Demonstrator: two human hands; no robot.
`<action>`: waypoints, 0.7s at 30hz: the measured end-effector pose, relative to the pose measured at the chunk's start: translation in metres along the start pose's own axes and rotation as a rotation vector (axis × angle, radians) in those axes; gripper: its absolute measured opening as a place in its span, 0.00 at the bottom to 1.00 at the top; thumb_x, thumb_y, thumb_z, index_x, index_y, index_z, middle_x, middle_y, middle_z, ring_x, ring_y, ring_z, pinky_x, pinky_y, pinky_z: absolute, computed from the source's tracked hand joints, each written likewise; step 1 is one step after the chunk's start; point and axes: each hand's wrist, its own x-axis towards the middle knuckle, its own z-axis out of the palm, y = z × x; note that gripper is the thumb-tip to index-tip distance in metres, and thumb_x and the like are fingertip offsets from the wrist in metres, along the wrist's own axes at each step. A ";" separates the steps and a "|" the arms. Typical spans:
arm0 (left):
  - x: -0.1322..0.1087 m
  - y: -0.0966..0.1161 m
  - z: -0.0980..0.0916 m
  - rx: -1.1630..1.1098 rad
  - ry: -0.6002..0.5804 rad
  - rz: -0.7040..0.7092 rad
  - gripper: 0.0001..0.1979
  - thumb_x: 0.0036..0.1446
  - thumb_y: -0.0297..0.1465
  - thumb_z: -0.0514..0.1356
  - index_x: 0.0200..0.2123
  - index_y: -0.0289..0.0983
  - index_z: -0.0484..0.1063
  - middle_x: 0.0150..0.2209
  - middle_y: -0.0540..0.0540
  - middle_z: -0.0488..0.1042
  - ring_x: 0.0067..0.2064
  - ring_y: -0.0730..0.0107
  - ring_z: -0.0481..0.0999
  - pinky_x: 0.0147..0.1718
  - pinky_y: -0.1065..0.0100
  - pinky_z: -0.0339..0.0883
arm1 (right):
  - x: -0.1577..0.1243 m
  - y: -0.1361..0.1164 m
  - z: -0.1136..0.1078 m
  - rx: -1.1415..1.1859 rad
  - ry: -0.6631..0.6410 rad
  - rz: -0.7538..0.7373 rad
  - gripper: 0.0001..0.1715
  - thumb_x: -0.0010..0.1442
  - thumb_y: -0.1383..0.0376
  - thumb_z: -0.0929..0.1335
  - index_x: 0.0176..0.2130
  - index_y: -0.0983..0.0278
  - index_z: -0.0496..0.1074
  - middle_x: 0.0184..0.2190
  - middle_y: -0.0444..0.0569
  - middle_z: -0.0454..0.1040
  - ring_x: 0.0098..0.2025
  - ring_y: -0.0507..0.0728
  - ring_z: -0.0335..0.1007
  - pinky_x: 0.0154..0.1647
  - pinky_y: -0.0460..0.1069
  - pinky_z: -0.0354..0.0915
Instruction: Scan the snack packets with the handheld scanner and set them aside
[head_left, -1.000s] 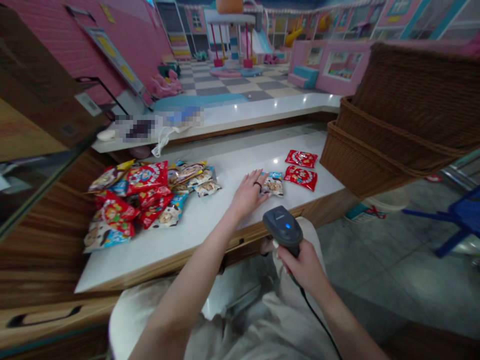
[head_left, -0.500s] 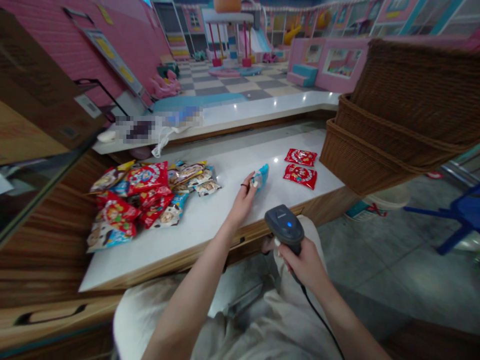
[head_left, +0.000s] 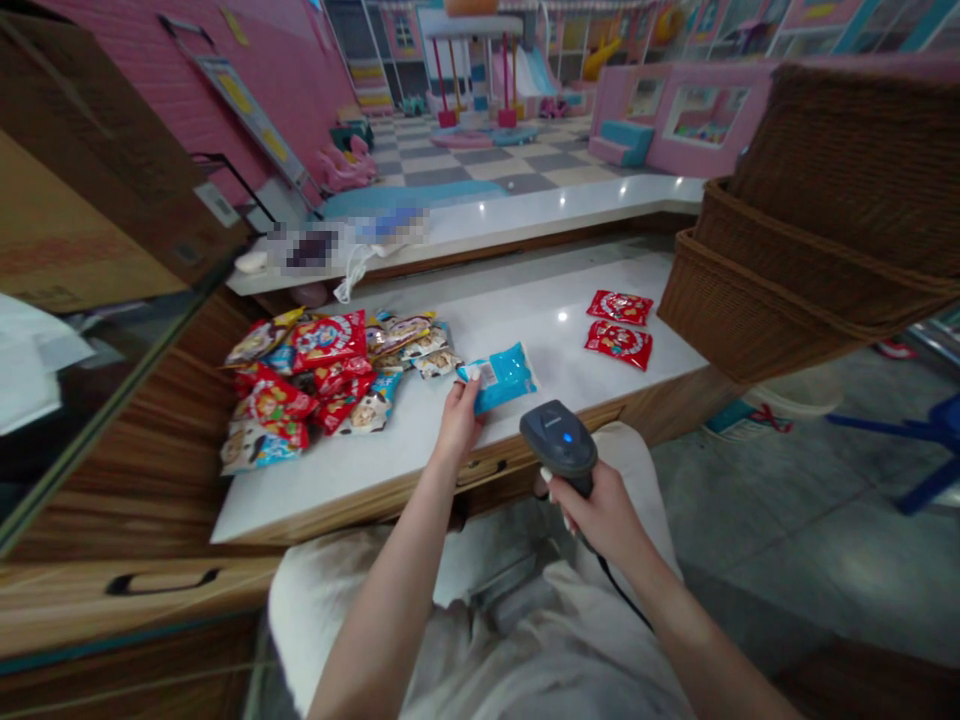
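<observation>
Blue snack packet (head_left: 501,377): pinched at its near left end by the left hand (head_left: 459,422), fingers (head_left: 467,393) closed over the edge, white label patch showing beside them. Packet sits low over the white counter (head_left: 300,500); contact with the surface cannot be confirmed. Its printing is not legible at this view.

Right hand (head_left: 604,515): closed around the grip of a handheld barcode scanner (head_left: 559,437), blue light lit on top, black cord (head_left: 622,590) trailing down. Hands stand apart; scanner is just right of the packet, not touching it.

Left of the packet, just beside it: heap of mixed snack packets (head_left: 304,385) in red, blue and white, overlapping. Farther right on the counter, well apart from the heap: two red snack packets (head_left: 619,325), lying flat, one above the other.

Past the counter's right end: stacked wicker baskets (head_left: 757,300), tilted toward the view; contents not visible. Below the hands: the person's lap in pale trousers (head_left: 480,650). Counter front is wood-grain drawers (head_left: 150,590). Beyond: a second white counter (head_left: 555,205) with pixelated items, then a pink indoor play area (head_left: 480,100).
</observation>
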 end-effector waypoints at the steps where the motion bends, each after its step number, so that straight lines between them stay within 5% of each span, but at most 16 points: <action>1: -0.001 -0.001 0.001 0.008 -0.007 0.003 0.21 0.54 0.45 0.81 0.42 0.42 0.80 0.37 0.52 0.86 0.44 0.63 0.86 0.47 0.66 0.77 | 0.000 -0.002 0.000 -0.006 -0.010 -0.006 0.13 0.58 0.52 0.72 0.30 0.56 0.74 0.14 0.40 0.70 0.16 0.57 0.70 0.19 0.48 0.64; 11: -0.004 0.001 0.002 0.020 -0.096 -0.004 0.23 0.51 0.47 0.82 0.40 0.41 0.80 0.38 0.51 0.87 0.48 0.60 0.87 0.52 0.64 0.78 | 0.005 -0.010 0.011 -0.017 -0.021 -0.027 0.12 0.58 0.53 0.72 0.31 0.57 0.74 0.14 0.40 0.70 0.16 0.58 0.71 0.21 0.49 0.64; 17: -0.005 0.001 0.005 0.002 -0.126 -0.008 0.20 0.56 0.44 0.79 0.45 0.40 0.83 0.44 0.46 0.89 0.56 0.49 0.88 0.60 0.56 0.79 | 0.005 -0.010 0.011 -0.024 -0.036 -0.044 0.12 0.60 0.52 0.72 0.32 0.57 0.74 0.14 0.40 0.70 0.16 0.58 0.71 0.21 0.49 0.64; 21: -0.005 0.002 0.005 0.015 -0.132 -0.003 0.20 0.55 0.45 0.79 0.43 0.40 0.83 0.41 0.46 0.89 0.48 0.55 0.88 0.51 0.61 0.80 | 0.005 -0.013 0.010 -0.028 -0.042 -0.038 0.12 0.59 0.52 0.71 0.31 0.56 0.73 0.13 0.40 0.70 0.15 0.57 0.68 0.20 0.49 0.64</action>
